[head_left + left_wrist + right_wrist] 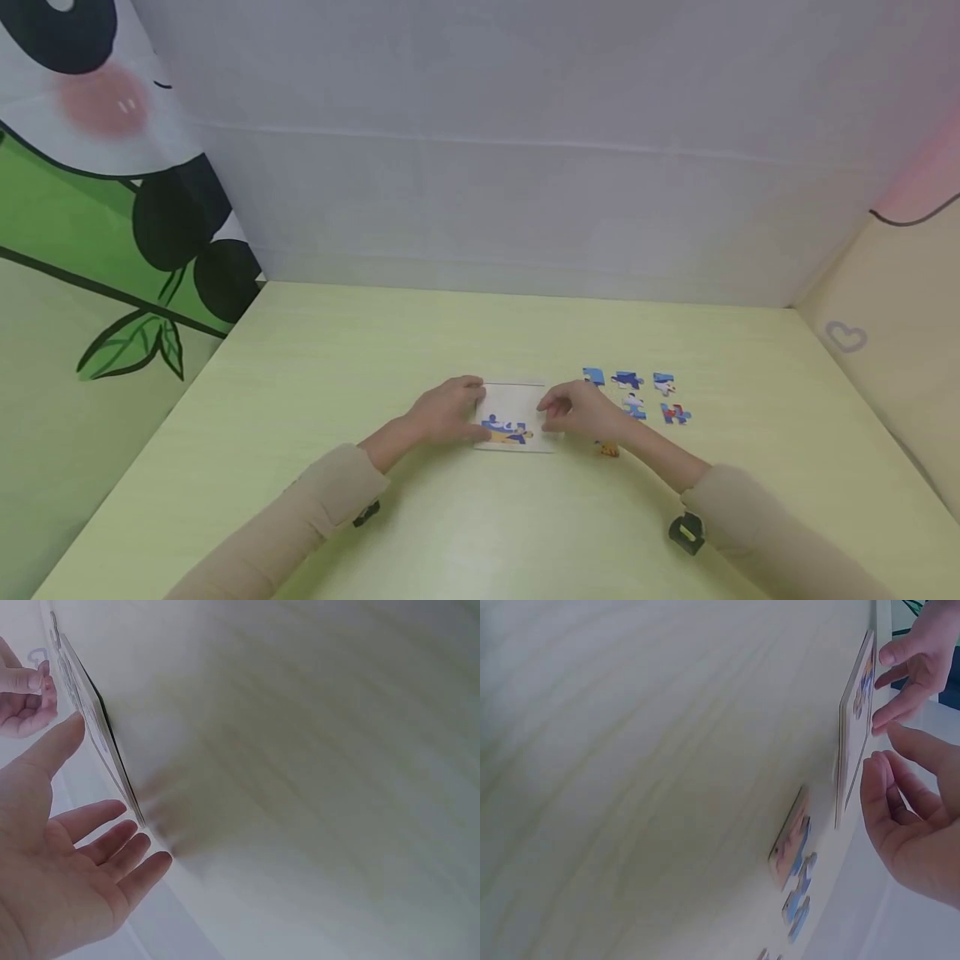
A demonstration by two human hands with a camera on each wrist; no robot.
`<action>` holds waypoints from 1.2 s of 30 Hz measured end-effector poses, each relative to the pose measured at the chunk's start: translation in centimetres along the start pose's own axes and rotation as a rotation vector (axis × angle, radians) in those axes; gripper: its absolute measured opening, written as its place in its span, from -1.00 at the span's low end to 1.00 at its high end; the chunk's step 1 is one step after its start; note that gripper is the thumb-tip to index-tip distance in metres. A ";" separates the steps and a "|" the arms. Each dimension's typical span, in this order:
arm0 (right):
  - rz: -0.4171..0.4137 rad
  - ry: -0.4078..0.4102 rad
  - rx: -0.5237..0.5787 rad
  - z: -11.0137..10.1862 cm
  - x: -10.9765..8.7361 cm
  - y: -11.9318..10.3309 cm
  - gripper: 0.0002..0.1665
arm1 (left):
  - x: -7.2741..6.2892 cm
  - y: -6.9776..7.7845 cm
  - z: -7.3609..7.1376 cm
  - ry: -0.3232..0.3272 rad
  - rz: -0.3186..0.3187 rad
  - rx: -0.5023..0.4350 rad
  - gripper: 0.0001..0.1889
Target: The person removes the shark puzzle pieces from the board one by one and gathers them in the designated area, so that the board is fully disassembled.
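Observation:
A white square puzzle board (517,398) lies flat on the table between both hands. Joined puzzle pieces (507,430) in blue, white and yellow fill its lower left part. My left hand (447,408) rests at the board's left edge, fingers spread and fairly straight, thumb tip over the joined pieces. Over the board's right edge hovers my right hand (585,408), its fingers loosely bent. In the right wrist view a gap shows between the thumb and fingertips of that hand (915,802), with no piece visible there.
Several loose puzzle pieces (627,380) lie right of the board, partly hidden by the right hand and forearm. An orange-brown piece (609,449) sits below the right wrist. Grey cloth (480,208) hangs behind the pale yellow table (375,333).

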State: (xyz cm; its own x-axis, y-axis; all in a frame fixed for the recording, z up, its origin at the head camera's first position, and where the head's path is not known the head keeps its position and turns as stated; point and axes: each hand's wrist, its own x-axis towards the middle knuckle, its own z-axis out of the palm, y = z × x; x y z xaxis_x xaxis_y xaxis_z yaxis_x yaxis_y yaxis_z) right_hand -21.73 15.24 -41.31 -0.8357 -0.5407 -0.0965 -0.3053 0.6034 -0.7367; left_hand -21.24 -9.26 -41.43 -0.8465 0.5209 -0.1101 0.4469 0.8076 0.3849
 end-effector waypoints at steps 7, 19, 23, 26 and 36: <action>0.029 -0.039 -0.010 1.8 1.5 -1.2 -0.74 | 0.0 -0.2 0.1 -0.015 0.008 -0.016 -0.35; 0.089 -0.022 -0.015 2.3 1.5 -1.8 -0.73 | -0.1 -0.4 0.0 -0.022 0.010 -0.019 -0.30; 0.091 -0.031 -0.016 2.5 1.6 -1.6 -0.78 | -0.1 -0.5 0.0 -0.025 0.009 -0.016 -0.31; 0.092 -0.038 -0.016 2.5 1.6 -1.5 -0.83 | -0.1 -0.5 0.2 -0.024 0.010 -0.013 -0.30; 0.047 -0.043 0.020 2.5 1.6 -1.2 -0.80 | 0.3 -0.7 0.6 -0.003 0.023 -0.013 -0.30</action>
State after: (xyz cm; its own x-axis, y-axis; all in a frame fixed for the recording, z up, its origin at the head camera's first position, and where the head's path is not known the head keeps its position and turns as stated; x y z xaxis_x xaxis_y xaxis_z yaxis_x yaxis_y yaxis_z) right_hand -21.56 12.20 -42.26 -0.8287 -0.5364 -0.1598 -0.2561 0.6173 -0.7439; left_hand -21.62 -9.50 -42.22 -0.8351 0.5403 -0.1036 0.4627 0.7917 0.3989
